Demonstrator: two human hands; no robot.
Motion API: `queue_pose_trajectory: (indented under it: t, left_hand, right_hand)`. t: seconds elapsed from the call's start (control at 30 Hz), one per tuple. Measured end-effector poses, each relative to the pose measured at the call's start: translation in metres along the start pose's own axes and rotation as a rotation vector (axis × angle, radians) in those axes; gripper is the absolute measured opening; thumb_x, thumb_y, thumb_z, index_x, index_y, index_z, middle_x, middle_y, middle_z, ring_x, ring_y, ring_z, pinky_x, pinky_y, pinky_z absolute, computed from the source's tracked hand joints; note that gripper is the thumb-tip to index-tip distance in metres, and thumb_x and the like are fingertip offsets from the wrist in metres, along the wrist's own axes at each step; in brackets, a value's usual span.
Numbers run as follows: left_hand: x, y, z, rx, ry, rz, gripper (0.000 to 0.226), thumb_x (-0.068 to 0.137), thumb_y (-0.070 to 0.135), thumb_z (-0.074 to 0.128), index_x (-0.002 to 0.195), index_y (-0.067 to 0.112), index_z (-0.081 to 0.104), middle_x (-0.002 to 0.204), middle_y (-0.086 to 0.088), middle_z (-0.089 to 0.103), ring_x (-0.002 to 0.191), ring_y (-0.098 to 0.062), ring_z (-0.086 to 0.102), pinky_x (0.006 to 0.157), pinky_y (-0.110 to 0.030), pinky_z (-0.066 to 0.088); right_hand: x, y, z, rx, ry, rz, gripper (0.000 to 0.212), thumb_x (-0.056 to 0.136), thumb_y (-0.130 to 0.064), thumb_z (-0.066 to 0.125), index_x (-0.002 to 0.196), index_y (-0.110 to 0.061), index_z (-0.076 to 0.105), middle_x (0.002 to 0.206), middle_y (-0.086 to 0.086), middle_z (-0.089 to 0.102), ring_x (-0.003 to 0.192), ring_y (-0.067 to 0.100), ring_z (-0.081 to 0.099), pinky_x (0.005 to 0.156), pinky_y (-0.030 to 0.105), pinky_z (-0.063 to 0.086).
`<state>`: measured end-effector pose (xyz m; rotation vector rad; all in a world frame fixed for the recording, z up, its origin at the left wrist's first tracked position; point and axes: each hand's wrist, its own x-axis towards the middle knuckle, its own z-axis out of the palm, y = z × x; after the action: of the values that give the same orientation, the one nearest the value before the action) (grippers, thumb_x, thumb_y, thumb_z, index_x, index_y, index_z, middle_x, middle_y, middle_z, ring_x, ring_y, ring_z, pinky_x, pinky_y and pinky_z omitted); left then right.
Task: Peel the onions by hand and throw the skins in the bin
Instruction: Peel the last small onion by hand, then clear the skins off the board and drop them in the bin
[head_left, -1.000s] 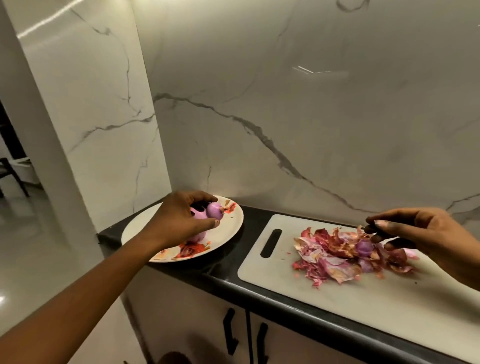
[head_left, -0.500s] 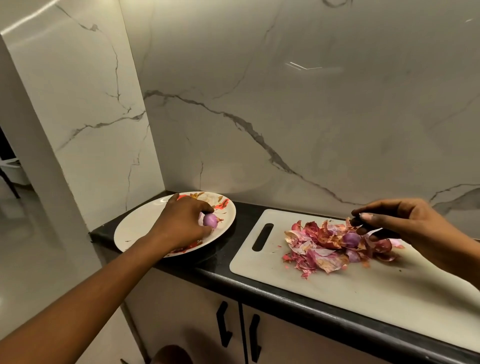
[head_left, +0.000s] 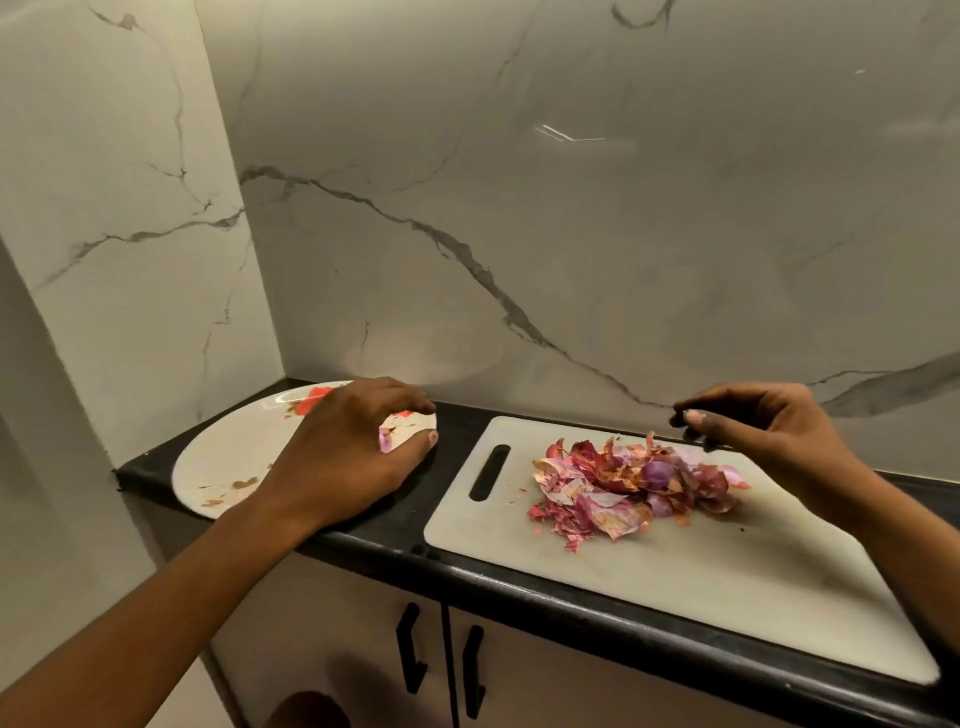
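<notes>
Change: the left hand has sunk lower over the plate and now covers most of the onion, which showed plainly between the fingertips a moment before. The right hand keeps its place above the far side of the board.

- Left hand: palm down on the right part of the plate, thumb and fingers curled round the onion. Only a pink sliver shows under the palm.
- Right hand: raised, clear of the board, fingers bent. Thumb and fingers pinch a small dark object, too hidden to name.
- Plate: white, round, at the left end of the worktop, with red marks and brown scraps on it.
- Board: white, oblong, just right of the plate and apart from it, slot handle towards the plate.
- Skins: loose heap of red, pink and papery pieces in the middle of the board, below the right hand.
- Second onion: purple, round, lodged in the heap.
- Worktop: black, narrow, running along a marble wall.
- Cupboard doors below, with two black handles.
</notes>
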<state>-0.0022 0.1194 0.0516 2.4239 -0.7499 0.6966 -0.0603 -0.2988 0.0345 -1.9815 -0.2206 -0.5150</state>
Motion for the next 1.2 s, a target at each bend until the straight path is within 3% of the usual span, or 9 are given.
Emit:
queue_pose_trajectory:
  t: [0.17,0.33,0.47,0.57,0.67,0.83,0.93,1.03,1.2]
  left_hand:
    - [-0.015,0.020,0.010,-0.115,-0.026,0.052,0.035,0.089,0.043,0.078,0.123,0.033,0.075,0.128,0.024,0.066,0.114,0.002,0.063,0.087,-0.016,0.054]
    - [-0.029,0.023,0.019,-0.226,-0.121,0.026,0.035,0.093,0.036,0.076,0.127,0.033,0.073,0.131,0.017,0.069,0.115,-0.001,0.065,0.094,-0.025,0.058]
    - [-0.032,0.024,0.026,-0.278,-0.199,-0.076,0.036,0.096,0.033,0.073,0.132,0.031,0.069,0.130,0.011,0.069,0.108,-0.003,0.063,0.081,-0.012,0.047]
    - [-0.031,0.021,0.034,-0.263,-0.267,-0.164,0.042,0.097,0.037,0.071,0.138,0.028,0.065,0.130,0.000,0.071,0.101,-0.008,0.063,0.082,-0.022,0.052]
    - [-0.017,0.017,0.042,-0.240,-0.320,-0.211,0.051,0.096,0.043,0.070,0.144,0.027,0.061,0.131,-0.004,0.071,0.098,-0.010,0.064,0.086,-0.028,0.054]
    - [0.014,0.011,0.061,-0.121,-0.420,-0.280,0.063,0.092,0.052,0.072,0.147,0.026,0.058,0.130,0.001,0.072,0.092,-0.008,0.061,0.080,-0.023,0.050]
    - [0.030,0.013,0.068,0.035,-0.539,-0.292,0.067,0.090,0.063,0.068,0.149,0.034,0.054,0.135,0.007,0.067,0.088,-0.004,0.055,0.080,-0.021,0.049]
    - [0.041,0.025,0.063,0.041,-0.614,-0.396,0.070,0.088,0.063,0.071,0.151,0.037,0.050,0.140,0.009,0.063,0.096,-0.005,0.055,0.092,-0.024,0.053]
    - [0.052,0.040,0.050,-0.214,-0.606,-0.648,0.074,0.085,0.034,0.086,0.150,0.020,0.054,0.135,-0.002,0.070,0.105,-0.017,0.065,0.098,-0.035,0.054]
  right_hand:
    - [-0.012,-0.014,0.001,-0.163,0.007,0.059,0.022,0.093,-0.019,0.077,0.114,-0.024,0.079,0.113,-0.011,0.079,0.107,0.008,0.075,0.092,0.028,0.058]
    - [-0.061,-0.034,0.001,-0.225,0.113,0.217,0.029,0.094,-0.018,0.076,0.121,-0.027,0.074,0.117,-0.017,0.073,0.106,-0.012,0.068,0.088,0.008,0.052]
    - [-0.096,-0.033,0.003,-0.417,0.212,0.341,0.042,0.094,-0.028,0.078,0.135,-0.029,0.068,0.139,-0.006,0.066,0.129,0.009,0.061,0.107,0.026,0.048]
    - [-0.108,-0.038,0.001,-0.588,0.279,0.453,0.052,0.094,-0.035,0.076,0.143,-0.026,0.062,0.144,0.001,0.065,0.131,0.018,0.062,0.112,0.039,0.050]
    - [-0.106,-0.040,0.000,-0.709,0.263,0.544,0.058,0.095,-0.036,0.074,0.149,-0.021,0.056,0.144,0.003,0.065,0.129,0.021,0.062,0.109,0.037,0.051]
    - [-0.096,-0.025,0.011,-0.845,0.231,0.651,0.071,0.093,-0.051,0.071,0.153,-0.019,0.051,0.148,0.002,0.061,0.133,0.023,0.058,0.110,0.039,0.049]
    - [-0.090,-0.023,0.009,-0.832,0.258,0.679,0.068,0.091,-0.049,0.073,0.150,-0.021,0.054,0.142,0.000,0.065,0.128,0.022,0.061,0.106,0.037,0.050]
    - [-0.087,-0.025,0.003,-0.764,0.274,0.755,0.073,0.086,-0.051,0.080,0.149,-0.026,0.055,0.140,-0.004,0.065,0.126,0.020,0.062,0.103,0.039,0.053]
    - [-0.076,-0.037,-0.007,-0.544,0.347,0.934,0.074,0.079,-0.031,0.091,0.146,-0.022,0.060,0.137,0.001,0.068,0.120,0.022,0.065,0.100,0.046,0.056]
